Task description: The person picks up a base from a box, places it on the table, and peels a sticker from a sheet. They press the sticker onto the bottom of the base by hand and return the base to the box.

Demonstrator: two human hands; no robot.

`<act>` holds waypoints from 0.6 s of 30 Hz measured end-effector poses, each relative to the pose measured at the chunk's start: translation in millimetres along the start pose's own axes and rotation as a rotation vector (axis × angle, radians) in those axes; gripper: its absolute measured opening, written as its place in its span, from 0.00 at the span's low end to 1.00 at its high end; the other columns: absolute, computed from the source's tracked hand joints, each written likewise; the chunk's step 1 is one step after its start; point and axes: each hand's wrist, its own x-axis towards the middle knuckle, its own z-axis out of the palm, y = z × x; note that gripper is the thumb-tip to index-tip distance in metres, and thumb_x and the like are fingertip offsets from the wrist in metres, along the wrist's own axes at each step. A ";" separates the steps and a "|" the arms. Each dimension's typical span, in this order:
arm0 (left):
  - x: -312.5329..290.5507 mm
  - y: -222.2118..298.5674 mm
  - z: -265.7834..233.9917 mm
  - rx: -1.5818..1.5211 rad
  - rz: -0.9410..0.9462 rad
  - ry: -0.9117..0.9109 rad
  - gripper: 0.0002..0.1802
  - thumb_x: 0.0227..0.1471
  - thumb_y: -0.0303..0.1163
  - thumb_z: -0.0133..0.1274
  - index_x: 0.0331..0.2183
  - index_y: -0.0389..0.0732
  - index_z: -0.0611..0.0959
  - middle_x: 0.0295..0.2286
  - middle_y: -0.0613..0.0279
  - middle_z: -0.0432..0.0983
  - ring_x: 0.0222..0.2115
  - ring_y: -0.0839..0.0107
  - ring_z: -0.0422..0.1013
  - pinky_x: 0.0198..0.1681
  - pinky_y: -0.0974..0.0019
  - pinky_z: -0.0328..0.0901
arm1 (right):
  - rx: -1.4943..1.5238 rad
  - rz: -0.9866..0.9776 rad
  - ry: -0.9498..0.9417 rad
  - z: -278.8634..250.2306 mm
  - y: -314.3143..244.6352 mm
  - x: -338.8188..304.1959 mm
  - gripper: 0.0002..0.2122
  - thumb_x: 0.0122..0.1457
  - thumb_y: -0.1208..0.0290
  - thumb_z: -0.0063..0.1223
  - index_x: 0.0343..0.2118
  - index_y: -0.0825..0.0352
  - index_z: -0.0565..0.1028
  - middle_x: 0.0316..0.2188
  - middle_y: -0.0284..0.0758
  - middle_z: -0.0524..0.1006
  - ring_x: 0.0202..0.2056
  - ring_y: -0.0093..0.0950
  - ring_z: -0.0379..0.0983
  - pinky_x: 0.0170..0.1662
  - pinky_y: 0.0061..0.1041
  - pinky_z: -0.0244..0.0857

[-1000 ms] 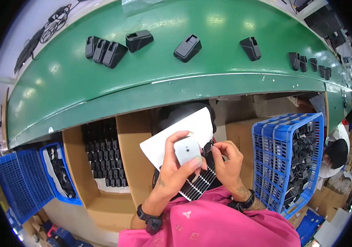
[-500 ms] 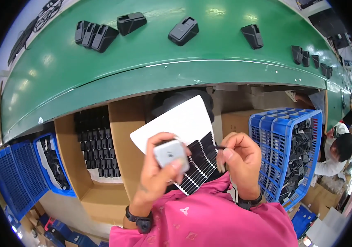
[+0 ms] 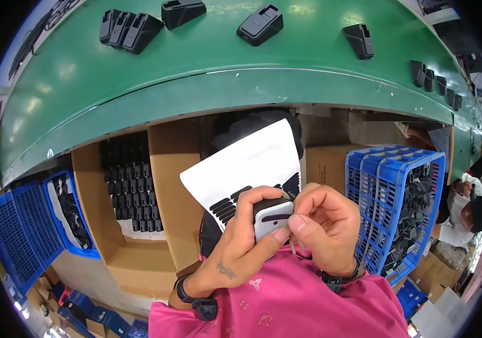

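Both hands sit close at the chest: left hand fingers wrap a small white device; right hand fingers pinch at its edge. Behind, a white sticker sheet with black labels.

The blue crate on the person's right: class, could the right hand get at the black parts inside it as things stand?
Probably not at once. The blue crate stands open-topped close beside the right hand, with nothing between them, but that hand is pinching at the small white device held in the left hand, so it would need to let go first.
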 end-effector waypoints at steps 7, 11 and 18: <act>-1.0 -0.4 -1.0 0.038 -0.021 0.031 0.26 0.52 0.25 0.49 0.51 0.36 0.59 0.42 0.50 0.66 0.41 0.65 0.68 0.44 0.66 0.63 | -0.043 -0.034 -0.012 2.0 4.0 0.6 0.04 0.52 0.82 0.51 0.26 0.73 0.67 0.26 0.33 0.68 0.21 0.14 0.64 0.23 0.12 0.59; -2.2 0.1 -0.5 0.040 0.003 0.025 0.26 0.52 0.25 0.49 0.51 0.36 0.59 0.42 0.50 0.67 0.40 0.64 0.68 0.44 0.65 0.63 | -0.053 -0.030 -0.006 3.3 2.8 0.9 0.05 0.52 0.82 0.52 0.26 0.73 0.67 0.26 0.33 0.68 0.21 0.13 0.64 0.23 0.11 0.59; -2.2 -1.1 0.7 0.051 0.025 0.032 0.25 0.52 0.26 0.49 0.50 0.35 0.59 0.41 0.49 0.67 0.39 0.63 0.70 0.42 0.65 0.64 | -0.042 -0.037 -0.002 3.5 3.6 0.0 0.04 0.52 0.82 0.52 0.26 0.73 0.67 0.26 0.33 0.68 0.22 0.13 0.63 0.24 0.11 0.58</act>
